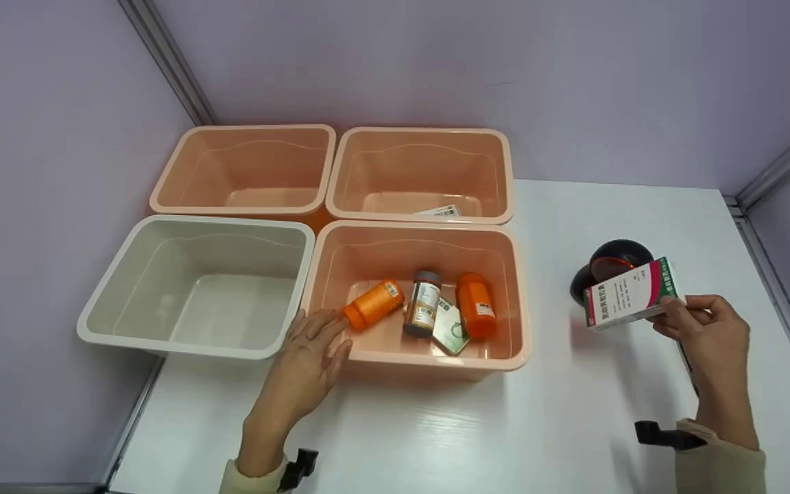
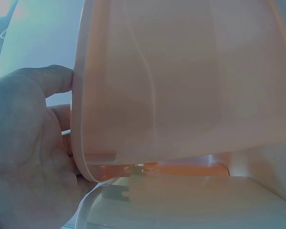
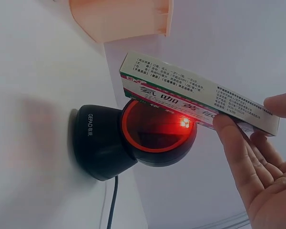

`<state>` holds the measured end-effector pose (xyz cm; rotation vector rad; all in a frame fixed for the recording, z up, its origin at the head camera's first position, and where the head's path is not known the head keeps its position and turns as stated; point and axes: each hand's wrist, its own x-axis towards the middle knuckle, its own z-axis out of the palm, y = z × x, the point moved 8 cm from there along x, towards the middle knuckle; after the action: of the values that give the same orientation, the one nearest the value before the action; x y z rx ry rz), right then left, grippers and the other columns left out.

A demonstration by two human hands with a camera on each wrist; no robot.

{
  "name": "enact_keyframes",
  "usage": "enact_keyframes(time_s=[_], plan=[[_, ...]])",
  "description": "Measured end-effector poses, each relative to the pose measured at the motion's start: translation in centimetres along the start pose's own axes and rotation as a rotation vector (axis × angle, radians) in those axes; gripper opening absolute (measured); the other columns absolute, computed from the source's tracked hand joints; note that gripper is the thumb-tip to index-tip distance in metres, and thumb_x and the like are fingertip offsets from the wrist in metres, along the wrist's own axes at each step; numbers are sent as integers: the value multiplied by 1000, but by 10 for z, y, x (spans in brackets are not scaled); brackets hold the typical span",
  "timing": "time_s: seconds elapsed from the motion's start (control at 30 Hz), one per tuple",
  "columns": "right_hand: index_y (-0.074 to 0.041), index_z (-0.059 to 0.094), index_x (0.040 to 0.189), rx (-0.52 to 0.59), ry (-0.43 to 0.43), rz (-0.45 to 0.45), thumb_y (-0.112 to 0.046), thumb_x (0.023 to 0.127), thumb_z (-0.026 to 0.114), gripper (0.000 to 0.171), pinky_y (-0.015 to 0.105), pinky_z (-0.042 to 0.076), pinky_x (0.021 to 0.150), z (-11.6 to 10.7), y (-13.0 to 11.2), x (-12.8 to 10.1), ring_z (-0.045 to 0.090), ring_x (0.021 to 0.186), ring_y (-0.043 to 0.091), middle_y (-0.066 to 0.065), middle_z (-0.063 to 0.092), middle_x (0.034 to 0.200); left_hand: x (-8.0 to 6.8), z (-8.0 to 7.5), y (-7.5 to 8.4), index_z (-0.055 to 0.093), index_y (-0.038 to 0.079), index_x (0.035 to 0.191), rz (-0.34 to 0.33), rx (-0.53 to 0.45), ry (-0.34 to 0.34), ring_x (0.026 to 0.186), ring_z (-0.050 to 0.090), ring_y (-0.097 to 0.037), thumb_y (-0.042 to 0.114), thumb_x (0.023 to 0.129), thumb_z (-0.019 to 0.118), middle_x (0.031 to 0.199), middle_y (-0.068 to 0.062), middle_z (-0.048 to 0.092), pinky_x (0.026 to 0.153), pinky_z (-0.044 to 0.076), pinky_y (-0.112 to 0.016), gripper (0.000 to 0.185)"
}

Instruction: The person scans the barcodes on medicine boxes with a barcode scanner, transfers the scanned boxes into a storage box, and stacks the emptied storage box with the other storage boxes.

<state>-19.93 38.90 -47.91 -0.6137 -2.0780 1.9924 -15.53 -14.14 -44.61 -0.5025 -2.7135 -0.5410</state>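
My right hand [image 1: 700,326] pinches a white, green and magenta medicine box [image 1: 629,293] by its right end and holds it just in front of a black barcode scanner [image 1: 607,269]. In the right wrist view the box [image 3: 195,93] hovers over the scanner [image 3: 133,140], whose window glows red. My left hand [image 1: 313,353] rests with straight fingers against the front left corner of the near peach bin [image 1: 515,322]; the left wrist view shows the palm [image 2: 24,157] beside the bin wall [image 2: 181,81]. Inside the bin lie two orange bottles [image 1: 373,304], a brown bottle [image 1: 424,303] and a small green box [image 1: 451,329].
A white bin [image 1: 100,322] stands left of the near peach bin. Two more peach bins [image 1: 162,199] [image 1: 508,199] stand behind, the right one holding a small box [image 1: 439,211]. Lilac walls enclose the white table [image 1: 573,425]. The scanner's cable runs toward me.
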Motion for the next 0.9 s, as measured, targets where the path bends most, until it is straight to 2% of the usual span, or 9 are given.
enact_keyframes(time_s=[0.23, 0.47, 0.7, 0.9], plan=[[-6, 48, 97, -141, -72, -25, -22, 84, 70, 29, 22, 59, 60, 13, 8, -1, 70, 61, 8, -10, 68, 72, 0, 1, 0, 63, 10, 120, -14, -8, -18, 125, 52, -24, 33, 95, 52, 127, -7, 60, 117, 26, -46, 35], [-7, 48, 98, -242, -78, -24, -27, 85, 68, 30, 21, 58, 61, 17, 11, -2, 70, 62, 7, -11, 66, 71, 1, 1, -2, 64, 9, 117, -18, -19, -5, 124, 52, -28, 34, 94, 55, 126, -9, 60, 117, 26, -46, 35], [-7, 47, 99, -271, -105, -19, -30, 86, 67, 33, 23, 59, 64, 21, 14, -3, 70, 65, 7, -11, 66, 73, 1, 0, -1, 65, 8, 117, -11, -17, 6, 123, 53, -28, 33, 94, 55, 124, -9, 61, 117, 27, -47, 35], [-8, 46, 100, -333, -114, -28, -34, 87, 64, 34, 26, 59, 68, 25, 17, -2, 71, 69, 6, -11, 64, 76, 1, 1, -1, 64, 11, 119, -34, -10, -23, 125, 51, -25, 34, 95, 53, 127, -7, 60, 118, 25, -45, 35]])
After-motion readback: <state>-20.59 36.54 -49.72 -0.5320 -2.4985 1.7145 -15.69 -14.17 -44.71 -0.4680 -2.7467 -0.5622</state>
